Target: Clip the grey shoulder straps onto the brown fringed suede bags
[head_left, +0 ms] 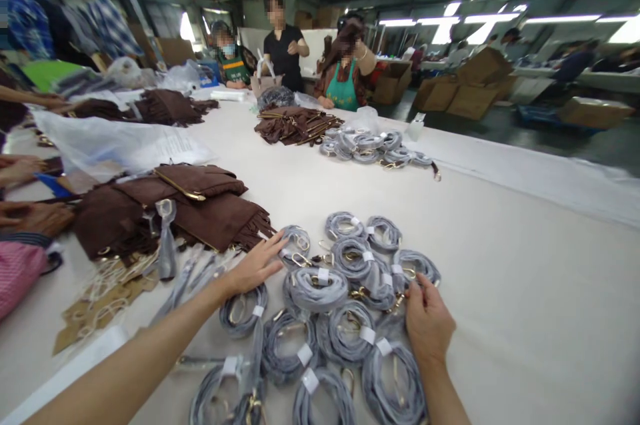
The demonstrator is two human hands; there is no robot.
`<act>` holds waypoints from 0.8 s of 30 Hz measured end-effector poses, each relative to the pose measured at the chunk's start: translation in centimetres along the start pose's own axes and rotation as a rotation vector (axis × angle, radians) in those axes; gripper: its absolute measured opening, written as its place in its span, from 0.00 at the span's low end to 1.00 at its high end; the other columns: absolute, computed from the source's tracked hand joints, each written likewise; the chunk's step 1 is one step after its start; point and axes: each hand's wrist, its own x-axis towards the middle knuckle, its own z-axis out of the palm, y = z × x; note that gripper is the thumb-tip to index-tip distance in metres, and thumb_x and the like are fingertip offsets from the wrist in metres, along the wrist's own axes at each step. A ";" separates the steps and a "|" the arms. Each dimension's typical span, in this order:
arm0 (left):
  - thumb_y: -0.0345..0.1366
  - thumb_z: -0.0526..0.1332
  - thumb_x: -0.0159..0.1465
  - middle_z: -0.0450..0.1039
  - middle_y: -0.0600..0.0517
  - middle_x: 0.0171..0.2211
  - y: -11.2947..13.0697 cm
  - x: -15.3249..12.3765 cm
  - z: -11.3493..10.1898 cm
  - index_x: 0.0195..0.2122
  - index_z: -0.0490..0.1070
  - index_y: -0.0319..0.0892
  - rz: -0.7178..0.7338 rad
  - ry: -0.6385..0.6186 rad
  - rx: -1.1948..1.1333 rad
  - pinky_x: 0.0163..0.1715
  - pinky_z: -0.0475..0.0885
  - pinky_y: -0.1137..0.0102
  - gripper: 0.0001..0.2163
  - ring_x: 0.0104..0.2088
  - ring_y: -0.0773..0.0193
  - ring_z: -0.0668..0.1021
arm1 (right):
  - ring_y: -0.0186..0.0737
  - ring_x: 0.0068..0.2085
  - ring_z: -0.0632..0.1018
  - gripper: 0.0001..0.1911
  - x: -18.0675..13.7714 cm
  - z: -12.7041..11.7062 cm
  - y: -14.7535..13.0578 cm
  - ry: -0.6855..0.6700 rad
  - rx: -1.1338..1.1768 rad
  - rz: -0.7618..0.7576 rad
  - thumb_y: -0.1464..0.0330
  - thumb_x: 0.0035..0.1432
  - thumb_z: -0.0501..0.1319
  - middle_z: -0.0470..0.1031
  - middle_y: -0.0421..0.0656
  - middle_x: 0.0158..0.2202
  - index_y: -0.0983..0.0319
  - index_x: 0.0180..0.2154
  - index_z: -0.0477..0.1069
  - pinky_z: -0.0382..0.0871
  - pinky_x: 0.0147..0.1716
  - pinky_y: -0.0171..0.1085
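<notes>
Several coiled straps wrapped in greyish film, with white paper bands and gold-coloured metal clips, lie bunched on the table in front of me. My left hand (257, 265) is at the far left of the bunch, fingers stretched out and touching a small coiled strap (296, 243). On the right side, my right hand (430, 318) has its thumb and fingers closed on the edge of another coiled strap (419, 265). Between my hands sits a larger coiled strap (316, 289). Nearer to me are further coils, among them one coil (395, 382) beside my right wrist.
Brown fringed bags (170, 212) lie left, beside tan tags (100, 305) with white cords. Farther back are a brown bag pile (295, 125) and more wrapped straps (370, 145). Another person's hands (35, 218) are at the left edge. Several people stand beyond the white table (525, 265).
</notes>
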 end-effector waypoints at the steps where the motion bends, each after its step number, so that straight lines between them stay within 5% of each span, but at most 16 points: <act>1: 0.51 0.44 0.69 0.41 0.45 0.69 -0.2 -0.2 0.6 0.66 0.50 0.40 -0.003 0.017 0.001 0.65 0.45 0.57 0.29 0.67 0.52 0.50 | 0.50 0.36 0.77 0.29 0.1 0.1 0.0 -0.006 -0.038 -0.011 0.54 0.57 0.48 0.80 0.50 0.33 0.66 0.49 0.74 0.67 0.36 0.41; 6: 0.48 0.45 0.69 0.44 0.44 0.68 2.0 1.2 3.4 0.62 0.59 0.38 -0.002 0.071 -0.071 0.66 0.45 0.58 0.26 0.67 0.53 0.48 | 0.53 0.37 0.77 0.27 0.3 0.2 -0.2 0.016 -0.087 -0.032 0.57 0.54 0.49 0.80 0.54 0.37 0.65 0.46 0.76 0.66 0.35 0.42; 11: 0.46 0.44 0.69 0.45 0.41 0.68 4.5 2.5 5.0 0.62 0.58 0.36 -0.120 0.129 -0.109 0.65 0.45 0.55 0.26 0.67 0.54 0.49 | 0.51 0.35 0.77 0.24 0.4 0.2 0.2 0.021 -0.124 -0.079 0.57 0.54 0.50 0.80 0.49 0.34 0.62 0.44 0.76 0.66 0.33 0.40; 17: 0.47 0.46 0.68 0.50 0.41 0.66 4.6 2.1 5.9 0.60 0.61 0.36 -0.118 0.175 -0.051 0.65 0.48 0.57 0.26 0.67 0.55 0.51 | 0.47 0.28 0.77 0.24 0.7 -0.8 0.2 -0.057 -0.022 -0.038 0.55 0.49 0.53 0.80 0.45 0.29 0.62 0.40 0.76 0.66 0.28 0.39; 24: 0.49 0.48 0.66 0.51 0.36 0.65 5.3 0.5 6.9 0.57 0.65 0.33 -0.088 0.238 -0.033 0.62 0.52 0.54 0.27 0.64 0.47 0.58 | 0.44 0.23 0.75 0.21 -1.3 -6.5 -6.9 0.176 0.028 -0.333 0.54 0.49 0.54 0.80 0.45 0.26 0.62 0.34 0.76 0.65 0.26 0.38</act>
